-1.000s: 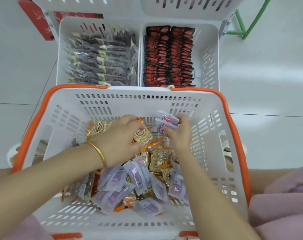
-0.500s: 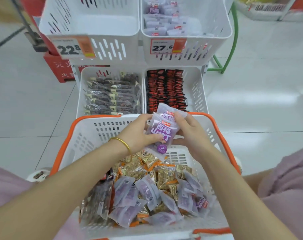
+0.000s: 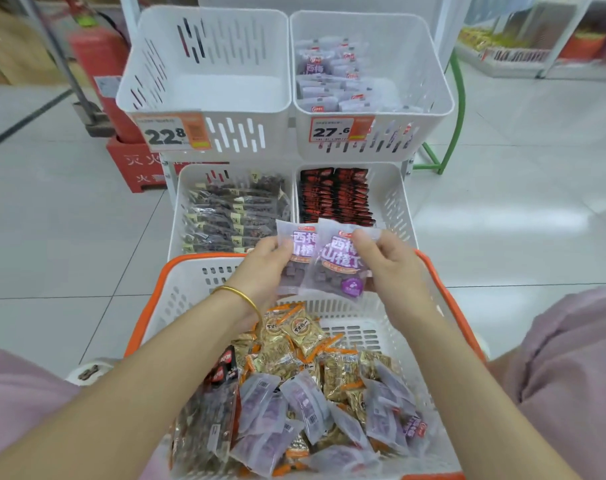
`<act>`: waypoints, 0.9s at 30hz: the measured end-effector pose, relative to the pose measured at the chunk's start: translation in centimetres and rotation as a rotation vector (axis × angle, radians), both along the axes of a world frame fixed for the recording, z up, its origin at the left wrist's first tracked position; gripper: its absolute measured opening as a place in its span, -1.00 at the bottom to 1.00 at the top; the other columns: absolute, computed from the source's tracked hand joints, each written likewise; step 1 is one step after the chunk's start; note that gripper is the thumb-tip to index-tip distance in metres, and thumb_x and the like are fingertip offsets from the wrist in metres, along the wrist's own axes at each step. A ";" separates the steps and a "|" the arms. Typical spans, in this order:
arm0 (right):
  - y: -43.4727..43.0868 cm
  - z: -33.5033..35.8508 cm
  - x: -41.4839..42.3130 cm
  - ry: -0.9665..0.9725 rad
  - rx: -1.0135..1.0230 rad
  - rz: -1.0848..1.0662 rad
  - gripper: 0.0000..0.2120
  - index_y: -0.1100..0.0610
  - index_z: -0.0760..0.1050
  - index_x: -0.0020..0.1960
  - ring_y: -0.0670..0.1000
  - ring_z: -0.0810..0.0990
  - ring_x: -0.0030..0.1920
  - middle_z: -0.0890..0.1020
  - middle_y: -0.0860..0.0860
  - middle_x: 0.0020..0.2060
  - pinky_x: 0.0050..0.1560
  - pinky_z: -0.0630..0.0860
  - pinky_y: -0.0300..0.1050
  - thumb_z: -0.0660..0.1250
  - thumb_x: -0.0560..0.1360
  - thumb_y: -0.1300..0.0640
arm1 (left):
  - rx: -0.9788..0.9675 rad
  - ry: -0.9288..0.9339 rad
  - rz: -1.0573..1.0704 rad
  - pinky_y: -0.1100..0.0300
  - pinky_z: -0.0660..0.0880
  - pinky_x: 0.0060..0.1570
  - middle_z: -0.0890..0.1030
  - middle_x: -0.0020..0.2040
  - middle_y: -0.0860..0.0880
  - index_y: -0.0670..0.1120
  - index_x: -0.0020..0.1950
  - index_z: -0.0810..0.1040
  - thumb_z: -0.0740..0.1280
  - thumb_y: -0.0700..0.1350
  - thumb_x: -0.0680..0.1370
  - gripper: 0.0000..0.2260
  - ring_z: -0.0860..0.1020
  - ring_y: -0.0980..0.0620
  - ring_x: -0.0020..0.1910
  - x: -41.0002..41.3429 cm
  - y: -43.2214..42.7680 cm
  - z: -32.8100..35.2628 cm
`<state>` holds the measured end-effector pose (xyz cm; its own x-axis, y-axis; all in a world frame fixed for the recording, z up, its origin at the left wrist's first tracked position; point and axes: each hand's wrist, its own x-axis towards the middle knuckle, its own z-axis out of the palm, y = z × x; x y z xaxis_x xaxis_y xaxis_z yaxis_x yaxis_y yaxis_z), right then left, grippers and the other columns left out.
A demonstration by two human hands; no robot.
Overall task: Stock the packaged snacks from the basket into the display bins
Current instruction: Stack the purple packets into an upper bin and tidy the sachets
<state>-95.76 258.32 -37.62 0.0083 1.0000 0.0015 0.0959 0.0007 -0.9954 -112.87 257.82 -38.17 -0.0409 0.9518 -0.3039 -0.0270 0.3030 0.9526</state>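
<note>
While the white basket [image 3: 190,292] with its orange rim sits close in front of me, four white display bins stand just beyond it, two above and two below. The upper right bin [image 3: 433,74] holds purple snacks [image 3: 326,81] like the ones in my hands and carries a 27.6 tag [image 3: 339,129]. The upper left bin [image 3: 204,81] carries a 22.8 tag [image 3: 171,133]. The lower left bin [image 3: 178,202] is packed with dark packets [image 3: 232,216], and the lower right bin [image 3: 395,202] with red-and-black packets [image 3: 336,195] in rows.

In the basket lies a loose heap: gold packets [image 3: 294,341] with orange edges toward the far side, pale purple packets [image 3: 294,400] nearer me, and a dark bag [image 3: 204,420] at the left.

Above the basket's far rim I hold up two purple packets side by side, overlapping, printed faces toward me. My left hand [image 3: 263,268] pinches the left packet [image 3: 296,251] by its side edge. My right hand [image 3: 388,265] pinches the right packet [image 3: 339,261] near its top corner. A gold bangle [image 3: 241,296] circles my left wrist.
</note>
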 end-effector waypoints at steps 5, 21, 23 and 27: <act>0.1 -0.4 -0.5 0.019 0.111 0.004 -0.85 -0.11 0.59 -0.13 0.07 0.62 -0.18 0.63 0.03 -0.20 -0.23 0.61 0.17 0.27 0.56 0.01 | 0.049 -0.039 -0.173 -0.12 0.42 0.24 0.59 0.20 -0.07 -0.02 0.31 0.41 0.35 0.40 0.30 -0.27 0.56 -0.06 0.18 0.8 -0.4 0.8; 10.7 11.6 5.4 -0.291 -0.072 0.586 -0.50 -0.06 0.44 0.20 0.07 0.67 -0.10 0.64 0.03 0.02 -0.21 0.63 -0.02 0.46 0.38 0.32 | 0.423 0.263 -0.329 0.05 0.44 0.26 0.38 0.39 -0.03 0.10 0.45 0.04 0.54 -0.06 0.26 -0.08 0.47 0.09 0.28 4.1 9.1 7.6; 13.4 13.5 6.8 -0.248 -0.011 0.493 -0.53 -0.03 0.45 0.12 0.04 0.67 -0.15 0.65 0.05 -0.04 -0.21 0.64 0.00 0.47 0.35 0.36 | 0.496 0.363 -0.304 0.23 0.32 0.31 0.35 0.37 0.04 0.02 0.52 -0.04 0.56 -0.07 0.28 0.00 0.39 0.17 0.30 5.8 12.3 9.5; 20.0 15.9 9.4 -0.246 0.216 0.143 -0.44 0.08 0.39 0.22 -0.01 0.60 -0.25 0.56 0.00 -0.08 -0.31 0.61 -0.09 0.46 0.32 0.42 | 0.701 0.812 -0.122 0.13 0.18 0.40 0.27 0.43 -0.06 -0.08 0.53 0.05 0.47 0.03 0.40 -0.16 0.23 0.00 0.41 7.5 18.7 11.1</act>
<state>-86.36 278.33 -21.73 -0.1587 0.9674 0.1972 0.3161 0.2390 -0.9181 -105.39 276.57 -27.10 0.1222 0.9144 0.3860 0.6846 -0.3593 0.6342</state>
